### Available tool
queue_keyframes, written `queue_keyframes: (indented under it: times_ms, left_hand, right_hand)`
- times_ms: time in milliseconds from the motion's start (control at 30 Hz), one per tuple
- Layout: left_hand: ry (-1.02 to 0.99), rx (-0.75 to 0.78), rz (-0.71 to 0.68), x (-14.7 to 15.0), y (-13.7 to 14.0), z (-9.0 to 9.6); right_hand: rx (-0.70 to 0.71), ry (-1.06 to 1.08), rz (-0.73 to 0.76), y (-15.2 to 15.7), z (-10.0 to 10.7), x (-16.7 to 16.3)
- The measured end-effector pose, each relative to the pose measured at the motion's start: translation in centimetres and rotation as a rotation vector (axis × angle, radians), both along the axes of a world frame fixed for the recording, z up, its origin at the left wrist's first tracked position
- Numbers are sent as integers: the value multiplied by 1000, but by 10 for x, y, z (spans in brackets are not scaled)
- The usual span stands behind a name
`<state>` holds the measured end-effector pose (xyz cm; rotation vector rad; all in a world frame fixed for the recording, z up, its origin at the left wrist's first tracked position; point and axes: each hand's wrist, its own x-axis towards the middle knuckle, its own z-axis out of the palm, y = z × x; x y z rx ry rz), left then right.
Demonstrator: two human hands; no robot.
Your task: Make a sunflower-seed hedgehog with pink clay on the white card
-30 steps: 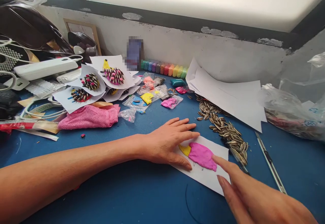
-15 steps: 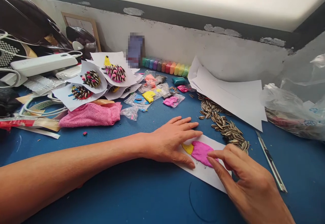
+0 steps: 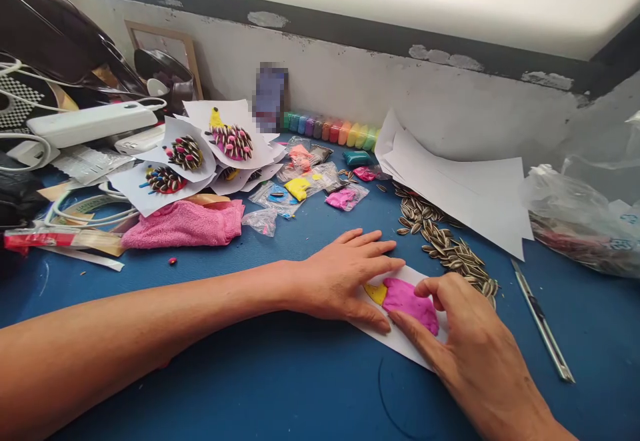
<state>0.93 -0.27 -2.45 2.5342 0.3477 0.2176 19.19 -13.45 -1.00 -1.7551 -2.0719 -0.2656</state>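
A small sheet of white paper (image 3: 406,349) lies on the blue table, bearing a flat patch of magenta clay (image 3: 411,306) joined to a smaller yellow clay piece (image 3: 376,293). My left hand (image 3: 347,274) rests flat over the paper's left end, fingers spread. Over the magenta clay is my right hand (image 3: 463,334), its thumb stretched along the lower edge and its index finger curled at the upper edge, the two apart. Nothing shows between them. Beyond the paper spreads a pile of striped sunflower seeds (image 3: 457,258).
A utility knife (image 3: 543,321) lies at right, near a clear plastic bag (image 3: 585,221). Blank paper sheets (image 3: 460,181) overlap the seeds. Opened clay packets (image 3: 345,196), a pink cloth (image 3: 185,224) and seed-covered clay pictures (image 3: 233,140) stand further back. A row of coloured clay packs (image 3: 330,131) lines the wall.
My right thumb has moved left along the clay's lower edge, and thumb and index finger have parted. My left hand keeps its place on the paper. The view has shifted slightly.
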Motion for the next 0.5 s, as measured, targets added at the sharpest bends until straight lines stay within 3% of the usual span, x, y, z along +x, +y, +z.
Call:
queue_keyframes:
  times_ms: [500]
  left_hand:
    - [-14,3,-5,-1,0,0]
  right_hand:
    - [-52,10,-29,-1,5,17]
